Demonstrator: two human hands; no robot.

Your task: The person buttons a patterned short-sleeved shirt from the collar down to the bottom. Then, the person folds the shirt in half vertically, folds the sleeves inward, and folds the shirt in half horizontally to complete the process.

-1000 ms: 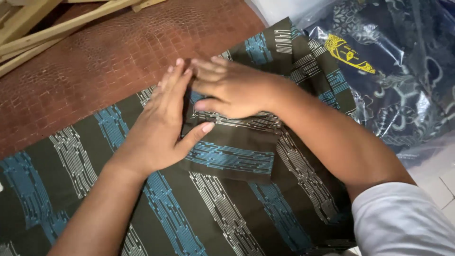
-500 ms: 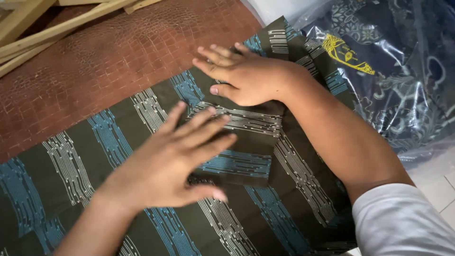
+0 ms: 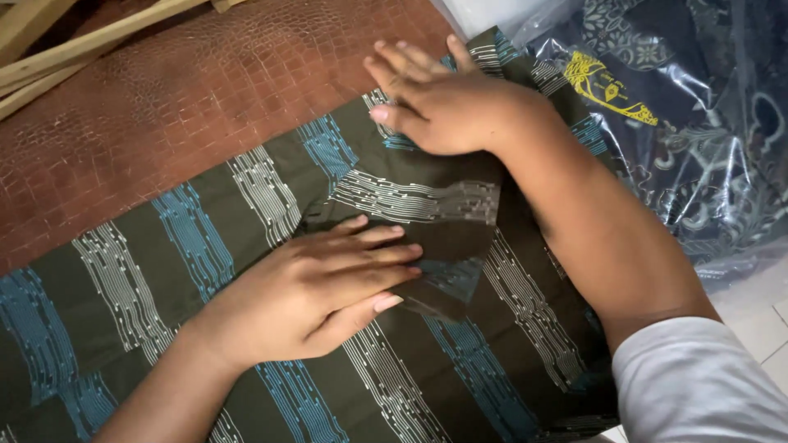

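Observation:
A dark olive cloth (image 3: 205,246) with blue and white striped patterns lies spread over a brown textured surface (image 3: 164,98). A smaller folded flap of the same cloth (image 3: 427,205) sits on top near the middle. My left hand (image 3: 320,287) presses flat on the cloth, fingers together, fingertips touching the flap's lower left edge. My right hand (image 3: 443,98) lies flat on the cloth's upper right part, fingers spread and pointing left, just above the flap. Neither hand grips anything.
Clear plastic bags (image 3: 681,123) holding dark patterned fabric lie at the right, one with a yellow label. Wooden slats (image 3: 74,41) lie at the top left. Pale floor tiles (image 3: 755,303) show at the lower right.
My left hand has slid down and flattened on the cloth near the flap. My right hand has moved up and right along the cloth, smoothing it.

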